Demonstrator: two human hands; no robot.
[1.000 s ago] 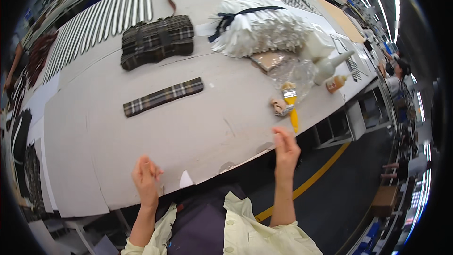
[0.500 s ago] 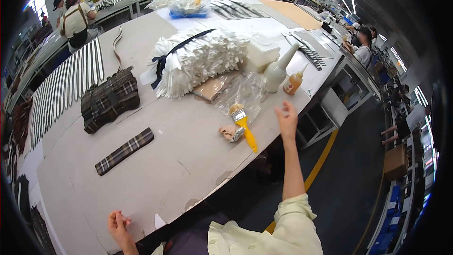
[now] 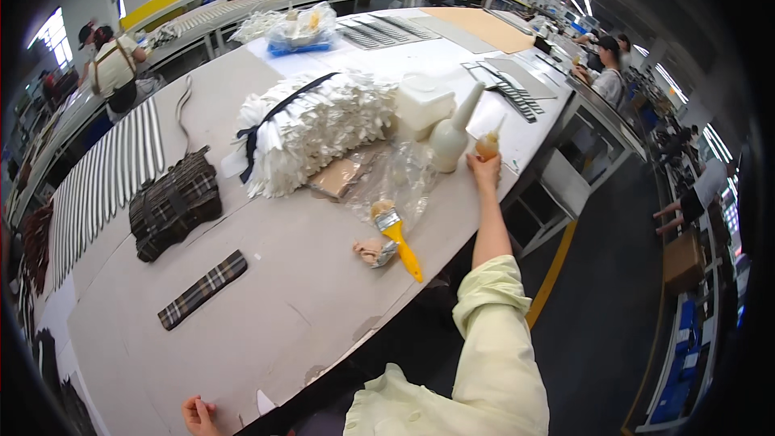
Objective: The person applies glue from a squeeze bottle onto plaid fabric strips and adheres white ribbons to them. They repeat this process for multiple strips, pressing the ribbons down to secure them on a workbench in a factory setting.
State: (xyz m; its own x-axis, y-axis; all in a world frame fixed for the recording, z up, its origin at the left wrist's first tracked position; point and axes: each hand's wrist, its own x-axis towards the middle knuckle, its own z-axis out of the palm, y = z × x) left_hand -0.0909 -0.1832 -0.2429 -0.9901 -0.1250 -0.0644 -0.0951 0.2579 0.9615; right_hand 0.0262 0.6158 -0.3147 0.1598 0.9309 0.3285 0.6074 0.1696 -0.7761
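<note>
My right hand reaches out along the table's right side, its fingers wrapped round a small amber squeeze bottle with a pointed nozzle. Just left of it stands a larger whitish bottle with a long tapered spout. At the near left edge, my left hand rests with loosely bent fingers, thumb apart, and nothing visible in it. A yellow-handled brush lies nearer me, its bristles on clear plastic film. Beside the brush is a crumpled tan wad. Farther left lies a flat plaid fabric strip.
A tied bundle of white strips lies mid-table, with a white plastic container behind the bottles. Rolled plaid fabric and striped strips lie left. Metal pieces lie far right. People work at other tables.
My right hand has moved forward and closed round the amber bottle. My left hand has dropped slightly toward the lower edge. The whole view has shifted a little.
</note>
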